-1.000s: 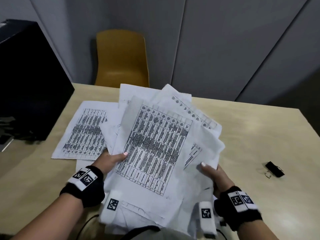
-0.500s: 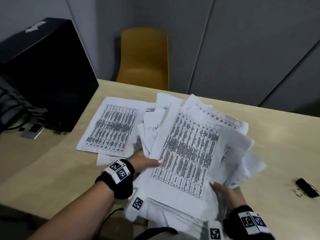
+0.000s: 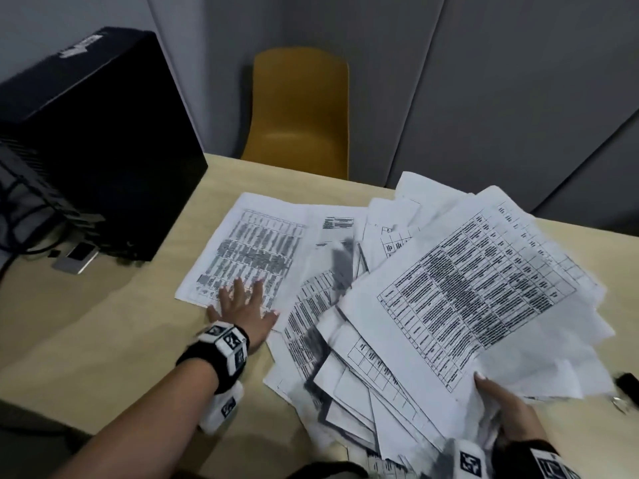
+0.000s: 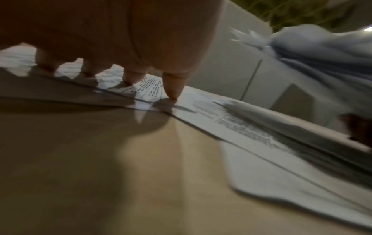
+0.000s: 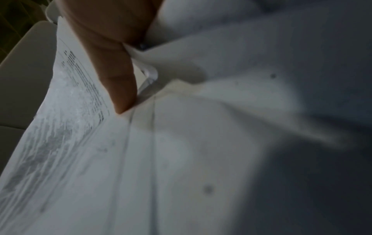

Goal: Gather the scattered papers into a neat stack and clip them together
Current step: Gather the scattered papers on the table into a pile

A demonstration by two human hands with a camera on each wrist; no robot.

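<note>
My right hand (image 3: 501,406) grips a loose, fanned bundle of printed sheets (image 3: 466,299) at its near edge, thumb on top; the right wrist view shows that thumb (image 5: 118,82) pinching the paper bundle (image 5: 141,159). My left hand (image 3: 242,302) lies flat with spread fingers on a single printed sheet (image 3: 249,247) lying on the table to the left. In the left wrist view its fingertips (image 4: 171,93) press on that sheet (image 4: 149,89). More sheets (image 3: 335,226) lie under the bundle. A black binder clip (image 3: 627,382) peeks out at the right edge.
The beige table (image 3: 131,323) has a black computer case (image 3: 96,140) at its far left with cables and a small device (image 3: 76,257) beside it. A yellow chair (image 3: 301,112) stands behind the table against grey wall panels.
My left hand let go of the bundle and reached left onto the single sheet on the table. The right hand alone now holds the bundle, which has swung right and fanned out.
</note>
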